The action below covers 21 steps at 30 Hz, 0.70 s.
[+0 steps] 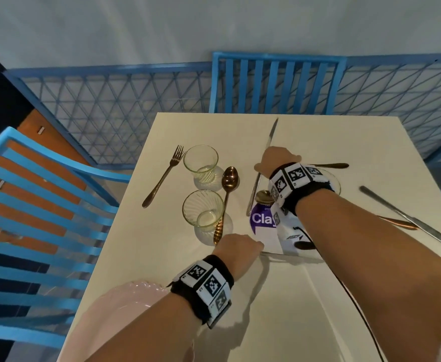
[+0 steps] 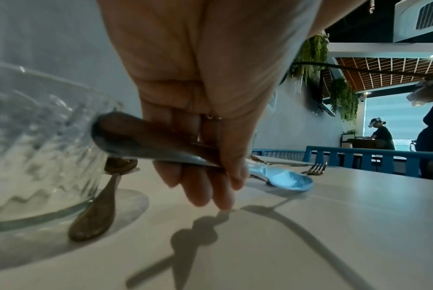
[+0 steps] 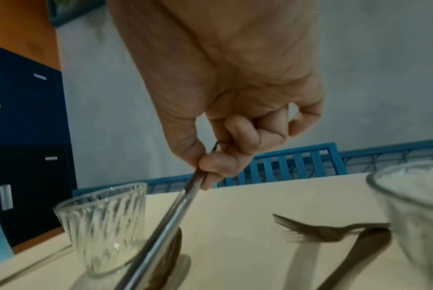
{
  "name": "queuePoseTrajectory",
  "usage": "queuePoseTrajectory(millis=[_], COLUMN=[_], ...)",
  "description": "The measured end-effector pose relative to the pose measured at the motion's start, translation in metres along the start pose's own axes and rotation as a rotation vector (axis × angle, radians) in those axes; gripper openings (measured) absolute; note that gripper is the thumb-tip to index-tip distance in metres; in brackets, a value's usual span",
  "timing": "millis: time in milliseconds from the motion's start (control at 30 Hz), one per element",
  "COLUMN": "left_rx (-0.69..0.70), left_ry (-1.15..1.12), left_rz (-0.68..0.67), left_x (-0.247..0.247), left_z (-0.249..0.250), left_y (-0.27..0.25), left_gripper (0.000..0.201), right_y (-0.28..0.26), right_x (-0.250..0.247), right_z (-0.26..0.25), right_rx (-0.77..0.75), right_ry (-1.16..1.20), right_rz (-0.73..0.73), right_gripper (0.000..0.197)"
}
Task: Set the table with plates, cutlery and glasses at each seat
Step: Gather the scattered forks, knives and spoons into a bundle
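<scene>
My left hand [image 1: 237, 248] grips a silver spoon [image 2: 282, 179] near the table's front, its bowl low over the cream table [image 1: 344, 142]. Further back, my right hand [image 1: 276, 159] pinches a long silver knife [image 1: 271, 137] by its middle, tilted, with its lower end beside a gold spoon [image 1: 263, 197]. Two ribbed glasses [image 1: 200, 163] [image 1: 203, 211] stand left of the hands, with a fork [image 1: 165, 173] and a copper spoon [image 1: 227, 199] beside them. A pink plate [image 1: 125, 304] lies at the near left edge, partly under my left forearm. A third glass [image 3: 419, 215] sits by my right wrist.
A purple card [image 1: 262, 220] lies between the hands. Another knife [image 1: 410, 218] and a copper handle [image 1: 396, 222] lie at the right. Blue slatted chairs stand at the left [image 1: 31, 218] and far side [image 1: 274, 84], with a blue lattice fence [image 1: 109, 105] behind.
</scene>
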<state>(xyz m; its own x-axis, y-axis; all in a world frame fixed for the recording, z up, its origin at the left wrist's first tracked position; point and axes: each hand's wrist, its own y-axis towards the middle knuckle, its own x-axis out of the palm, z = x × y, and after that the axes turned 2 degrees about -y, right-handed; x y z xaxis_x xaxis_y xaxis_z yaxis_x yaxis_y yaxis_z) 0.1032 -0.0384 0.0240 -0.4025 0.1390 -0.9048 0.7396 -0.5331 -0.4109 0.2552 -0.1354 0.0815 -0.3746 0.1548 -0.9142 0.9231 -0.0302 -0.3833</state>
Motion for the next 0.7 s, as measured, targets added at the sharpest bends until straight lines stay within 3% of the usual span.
queuePoseTrajectory(millis=[167,333,433,533,700], left_rx=[-0.095,-0.278,-0.385,-0.318,-0.25], left_ry=[-0.185,-0.891,-1.342,-1.714,-1.868], left_rz=[0.017,0.088,0.203,0.32,0.411], left_x=[-0.003,0.001,0.0,-0.011,-0.032], left_z=[0.003,0.002,0.016,0.04,0.073], left_y=[-0.023,-0.054,-0.069,-0.075,-0.07], left_gripper=[0.02,0.01,0.012,0.015,0.024], right_y=[-0.037,-0.082,-0.114,-0.138,-0.161], right_x=[-0.022,-0.036,-0.03,-0.016,0.007], right_z=[0.016,0.046,0.063,0.073,0.084], right_rx=[-0.072,-0.192,-0.278,-0.305,-0.322], right_ry=[0.083,0.257,0.337,0.336,0.353], right_rz=[0.108,0.136,0.115,0.124,0.103], right_gripper=[0.037,0.033,0.032,0.04,0.038])
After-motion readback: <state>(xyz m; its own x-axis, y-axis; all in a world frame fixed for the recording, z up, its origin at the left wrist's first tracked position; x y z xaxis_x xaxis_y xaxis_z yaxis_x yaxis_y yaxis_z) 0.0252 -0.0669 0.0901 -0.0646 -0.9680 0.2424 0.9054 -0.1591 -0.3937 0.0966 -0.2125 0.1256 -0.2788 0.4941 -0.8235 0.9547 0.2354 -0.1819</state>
